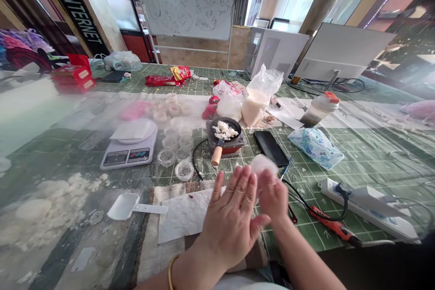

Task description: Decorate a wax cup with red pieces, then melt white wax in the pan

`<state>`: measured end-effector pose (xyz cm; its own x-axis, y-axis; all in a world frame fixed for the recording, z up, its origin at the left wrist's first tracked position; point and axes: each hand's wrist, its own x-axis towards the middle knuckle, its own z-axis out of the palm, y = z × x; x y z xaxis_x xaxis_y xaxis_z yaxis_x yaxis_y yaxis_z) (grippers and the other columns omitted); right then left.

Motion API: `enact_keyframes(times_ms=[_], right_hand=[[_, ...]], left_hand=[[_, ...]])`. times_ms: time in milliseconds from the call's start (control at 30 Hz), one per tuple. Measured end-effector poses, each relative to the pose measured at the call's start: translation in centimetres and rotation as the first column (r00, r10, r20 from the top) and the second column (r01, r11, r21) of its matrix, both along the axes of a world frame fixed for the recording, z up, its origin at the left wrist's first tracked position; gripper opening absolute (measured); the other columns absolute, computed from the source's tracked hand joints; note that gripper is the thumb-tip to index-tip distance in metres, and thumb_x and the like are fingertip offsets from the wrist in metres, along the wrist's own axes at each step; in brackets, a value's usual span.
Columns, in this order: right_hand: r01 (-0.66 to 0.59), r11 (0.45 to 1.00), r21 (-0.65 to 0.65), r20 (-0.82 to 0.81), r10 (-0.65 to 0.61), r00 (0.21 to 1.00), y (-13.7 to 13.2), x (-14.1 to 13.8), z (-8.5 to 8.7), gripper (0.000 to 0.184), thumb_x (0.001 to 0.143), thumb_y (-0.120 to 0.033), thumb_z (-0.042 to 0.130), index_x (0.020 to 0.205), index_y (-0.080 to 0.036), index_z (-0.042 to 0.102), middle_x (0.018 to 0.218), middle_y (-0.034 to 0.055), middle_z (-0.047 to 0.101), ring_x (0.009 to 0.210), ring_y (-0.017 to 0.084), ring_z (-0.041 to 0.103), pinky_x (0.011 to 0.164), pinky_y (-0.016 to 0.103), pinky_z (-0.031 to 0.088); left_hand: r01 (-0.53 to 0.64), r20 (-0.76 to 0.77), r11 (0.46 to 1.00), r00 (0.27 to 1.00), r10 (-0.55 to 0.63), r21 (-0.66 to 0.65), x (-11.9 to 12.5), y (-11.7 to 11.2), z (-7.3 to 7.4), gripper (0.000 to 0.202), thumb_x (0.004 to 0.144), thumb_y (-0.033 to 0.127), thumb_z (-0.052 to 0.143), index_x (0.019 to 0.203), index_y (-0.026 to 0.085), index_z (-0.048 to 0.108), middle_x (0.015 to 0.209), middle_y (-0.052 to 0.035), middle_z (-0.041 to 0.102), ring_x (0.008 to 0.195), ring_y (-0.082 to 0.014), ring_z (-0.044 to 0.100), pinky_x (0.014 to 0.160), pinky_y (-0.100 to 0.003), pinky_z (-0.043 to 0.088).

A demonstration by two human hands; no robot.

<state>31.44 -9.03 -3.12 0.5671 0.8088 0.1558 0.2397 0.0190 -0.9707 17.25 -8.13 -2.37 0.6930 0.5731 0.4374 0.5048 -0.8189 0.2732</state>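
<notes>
My left hand (229, 217) is held over the cloth with its fingers stretched out and its back toward me. Close beside it is my right hand (273, 197), blurred and partly covered, so its finger closure is unclear. A round translucent white piece (263, 165) shows just beyond my fingertips; whether the right hand holds it is not clear. Beneath the hands lies a white paper sheet (180, 219) on a striped cloth (147, 235). Ahead, a small black pan (234, 122) with a wooden handle (217, 154) holds white lumps (224, 130) on a small hotplate (233, 148).
Left are a kitchen scale (131, 145), small clear cups (184, 170), a white scoop (125, 206) and white crumbs (71, 195). Right are a phone (271, 148), tissue pack (316, 147), power strip (370, 208) and orange-handled tool (333, 224). A powder bag (254, 104) stands behind.
</notes>
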Motion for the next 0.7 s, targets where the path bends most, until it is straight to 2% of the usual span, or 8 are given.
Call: enact_keyframes(times_ms=[67, 167, 233, 300, 433, 533, 633, 700], right_hand=[[0.011, 0.999, 0.030, -0.129, -0.007, 0.992, -0.6, 0.8, 0.4, 0.058, 0.083, -0.065, 0.031, 0.081, -0.016, 0.064, 0.068, 0.0084, 0.066, 0.062, 0.021, 0.063, 0.054, 0.033, 0.050], [-0.272, 0.960, 0.069, -0.491, 0.270, 0.828, -1.6, -0.5, 0.2, 0.048, 0.079, -0.061, 0.047, 0.095, -0.020, 0.066, 0.085, 0.0092, 0.069, 0.081, 0.023, 0.064, 0.068, 0.036, 0.052], [-0.323, 0.946, 0.031, -0.524, 0.291, 0.800, -1.8, -2.2, -0.1, 0.039, 0.080, -0.053, 0.052, 0.100, -0.022, 0.064, 0.093, 0.0074, 0.068, 0.089, 0.021, 0.061, 0.075, 0.033, 0.050], [-0.317, 0.948, -0.038, -0.532, 0.250, 0.809, -1.4, -3.4, -0.2, 0.036, 0.081, -0.052, 0.050, 0.091, -0.021, 0.065, 0.082, 0.0055, 0.067, 0.078, 0.019, 0.061, 0.069, 0.030, 0.050], [-0.327, 0.939, -0.101, -0.263, 0.292, 0.920, -0.3, -2.6, 0.7, 0.042, 0.083, -0.053, 0.046, 0.065, -0.017, 0.057, 0.061, 0.0013, 0.057, 0.060, 0.013, 0.051, 0.055, 0.024, 0.044], [-0.347, 0.926, -0.149, -0.017, 0.348, 0.937, -0.4, -0.5, 1.0, 0.049, 0.087, -0.053, 0.037, 0.058, -0.017, 0.051, 0.054, 0.0000, 0.050, 0.052, 0.011, 0.044, 0.047, 0.023, 0.037], [-0.223, 0.967, -0.122, 0.260, 0.248, 0.933, -1.1, 1.2, 1.2, 0.052, 0.090, -0.050, 0.031, 0.051, -0.018, 0.044, 0.045, -0.0018, 0.040, 0.042, 0.009, 0.036, 0.040, 0.023, 0.031], [-0.096, 0.995, -0.038, 0.455, 0.102, 0.885, -1.7, 1.8, 1.7, 0.052, 0.092, -0.045, 0.028, 0.053, -0.018, 0.049, 0.045, -0.0001, 0.044, 0.044, 0.012, 0.043, 0.044, 0.025, 0.037]], left_hand=[[-0.133, -0.045, 0.991, 0.990, 0.134, 0.033, -0.3, 0.1, -0.1, 0.064, 0.090, 0.022, 0.038, 0.145, 0.011, 0.006, 0.147, -0.0163, 0.026, 0.138, -0.0280, 0.015, 0.110, -0.057, 0.006], [-0.272, -0.030, 0.960, 0.961, 0.274, 0.060, 0.9, -0.6, -1.2, 0.070, 0.085, 0.006, 0.033, 0.144, 0.007, -0.006, 0.145, -0.0212, 0.028, 0.137, -0.0299, 0.015, 0.109, -0.061, 0.014], [-0.304, 0.007, 0.952, 0.953, 0.304, 0.043, 2.3, -1.4, -2.1, 0.076, 0.081, 0.001, 0.032, 0.142, 0.005, -0.012, 0.145, -0.0218, 0.028, 0.137, -0.0305, 0.013, 0.109, -0.058, 0.019], [-0.240, 0.048, 0.969, 0.970, 0.238, 0.051, 3.4, -2.1, -2.7, 0.079, 0.077, -0.003, 0.032, 0.142, 0.002, -0.013, 0.145, -0.0228, 0.028, 0.137, -0.0302, 0.010, 0.111, -0.055, 0.021], [-0.033, 0.008, 0.999, 0.999, 0.033, 0.023, 2.8, -1.7, -1.5, 0.083, 0.075, 0.006, 0.045, 0.142, -0.004, -0.005, 0.147, -0.0255, 0.017, 0.137, -0.0343, 0.004, 0.112, -0.052, 0.019], [0.234, 0.018, 0.961, 0.972, -0.234, -0.145, 0.7, -0.7, 0.5, 0.087, 0.073, 0.022, 0.055, 0.143, 0.000, 0.009, 0.151, -0.0204, 0.006, 0.137, -0.0350, 0.002, 0.112, -0.051, 0.017], [0.380, 0.217, 0.840, 0.923, -0.317, -0.387, -1.0, 0.0, 1.4, 0.074, 0.077, 0.017, 0.051, 0.144, 0.014, 0.020, 0.152, -0.0098, 0.013, 0.139, -0.0286, 0.008, 0.113, -0.051, 0.008], [0.409, 0.453, 0.689, 0.882, -0.130, -0.599, -1.5, 0.1, 1.2, 0.057, 0.084, 0.022, 0.047, 0.140, 0.022, 0.033, 0.152, -0.0067, 0.018, 0.139, -0.0274, 0.011, 0.112, -0.051, 0.007]])
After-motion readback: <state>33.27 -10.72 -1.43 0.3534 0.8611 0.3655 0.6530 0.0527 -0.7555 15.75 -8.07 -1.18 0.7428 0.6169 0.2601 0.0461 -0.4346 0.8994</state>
